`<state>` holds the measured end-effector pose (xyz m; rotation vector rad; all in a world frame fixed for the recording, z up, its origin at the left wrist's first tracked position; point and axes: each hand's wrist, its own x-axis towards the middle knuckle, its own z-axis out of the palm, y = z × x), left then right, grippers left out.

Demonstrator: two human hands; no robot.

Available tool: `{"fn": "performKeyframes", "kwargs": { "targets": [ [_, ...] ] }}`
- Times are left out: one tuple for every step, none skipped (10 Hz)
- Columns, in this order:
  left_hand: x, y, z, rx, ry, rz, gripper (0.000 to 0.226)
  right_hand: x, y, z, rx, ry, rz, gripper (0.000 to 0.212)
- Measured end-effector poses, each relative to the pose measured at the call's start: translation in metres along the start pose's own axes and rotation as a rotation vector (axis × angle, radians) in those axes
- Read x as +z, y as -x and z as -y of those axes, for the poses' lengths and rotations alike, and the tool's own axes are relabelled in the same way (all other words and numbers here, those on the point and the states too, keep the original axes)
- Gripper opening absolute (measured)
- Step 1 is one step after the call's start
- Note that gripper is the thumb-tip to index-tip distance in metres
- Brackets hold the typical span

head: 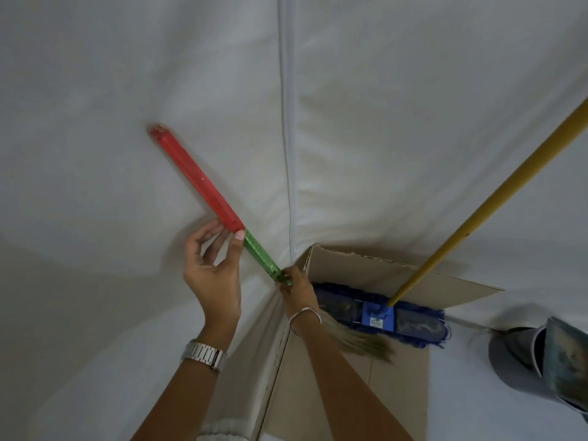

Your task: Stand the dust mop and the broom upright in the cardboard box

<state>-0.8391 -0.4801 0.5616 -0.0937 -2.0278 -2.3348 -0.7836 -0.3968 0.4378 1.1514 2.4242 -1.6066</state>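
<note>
The cardboard box (366, 272) stands open in the corner of two white walls. Inside it the dust mop has its blue head (378, 316) down and its yellow pole (496, 198) leaning up to the right. The broom has a red and green handle (197, 179) slanting up to the left against the wall, and its straw bristles (362, 340) hang into the box. My right hand (297, 289) grips the green part of the handle low down. My left hand (213, 268) touches the handle where red meets green, thumb on it and fingers spread.
White walls meet in a corner seam (288, 154) just behind the box. A grey dustpan-like object (541, 358) lies on the floor at the right of the box. A box flap (273, 377) stands between my forearms.
</note>
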Motion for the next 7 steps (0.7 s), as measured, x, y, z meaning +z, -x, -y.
{"fn": "performKeyframes", "kwargs": {
  "targets": [
    [0.000,0.001,0.002,0.017,0.009,-0.011,0.034,0.004,0.002,0.001,0.027,-0.046,-0.024,0.024],
    [0.001,0.000,0.003,0.014,0.007,-0.029,0.034,0.004,0.004,-0.001,0.019,-0.087,-0.007,0.030],
    [0.002,-0.001,0.005,0.014,-0.014,-0.059,0.031,0.000,0.009,0.000,0.020,-0.101,0.041,0.039],
    [0.005,0.005,0.003,0.071,-0.050,-0.081,0.025,-0.009,0.014,-0.003,0.007,-0.075,0.090,0.042],
    [0.007,0.015,0.003,0.170,-0.099,-0.103,0.025,-0.019,0.017,-0.009,-0.013,-0.045,0.112,0.042],
    [0.009,0.026,0.002,0.197,-0.094,-0.166,0.025,-0.037,0.026,-0.022,-0.001,0.016,0.120,0.049],
    [0.013,0.048,-0.005,0.206,-0.184,-0.127,0.024,-0.059,0.033,-0.032,0.041,0.032,0.053,0.046]
  ]
}}
